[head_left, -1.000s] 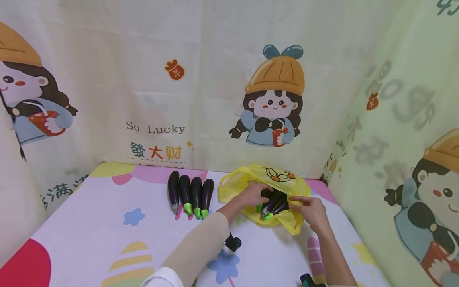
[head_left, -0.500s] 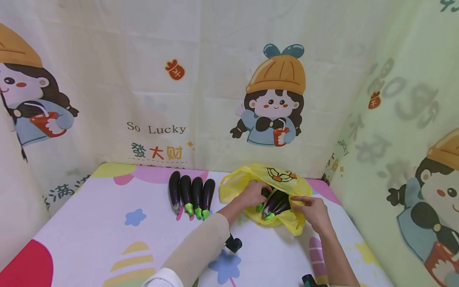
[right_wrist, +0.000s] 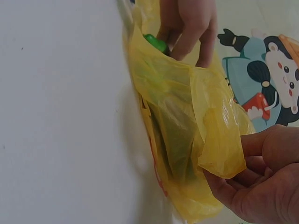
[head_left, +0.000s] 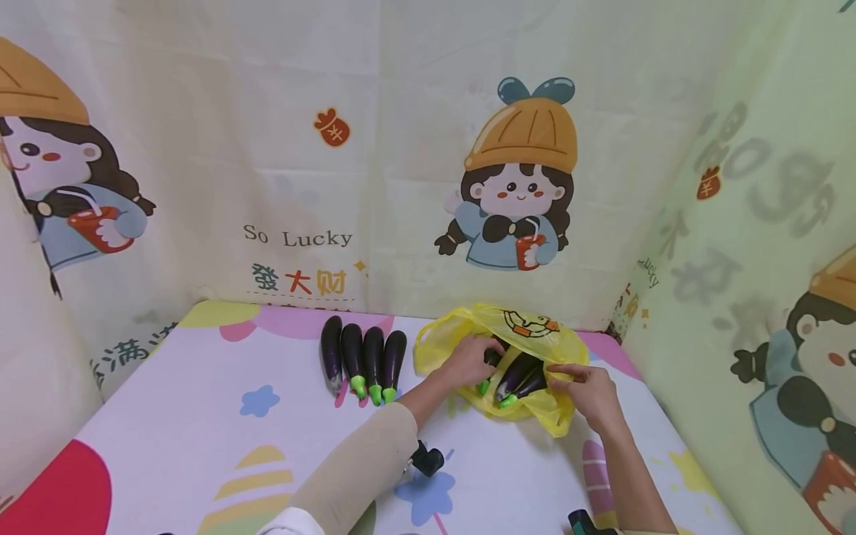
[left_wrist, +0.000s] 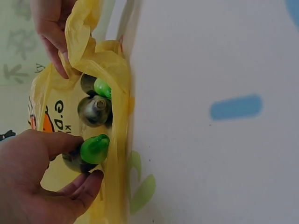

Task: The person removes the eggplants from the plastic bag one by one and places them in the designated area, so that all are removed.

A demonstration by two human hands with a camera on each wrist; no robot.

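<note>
A yellow plastic bag (head_left: 435, 345) lies on its side with its mouth facing me. Reaching into that mouth, my left hand (head_left: 470, 362) holds an eggplant (left_wrist: 74, 161) with a green stem end, thumb on one side and fingers on the other. Two more eggplants (head_left: 519, 377) lie beside it inside the bag, to the right. My right hand (head_left: 591, 394) pinches the right edge of the bag's mouth between thumb and fingers, as the right wrist view shows. The far ends of the bagged eggplants are hidden by the plastic.
Left of the bag, several eggplants (head_left: 353, 360) lie side by side in a row on the table (head_left: 174, 416), which has a printed cover. A printed cloth (head_left: 401, 186) hangs behind, with more cloth at both sides.
The view has shifted slightly. Inside the bag, the gap between the eggplant in my left hand and the other two has widened a little. My right hand keeps its hold on the bag edge.
</note>
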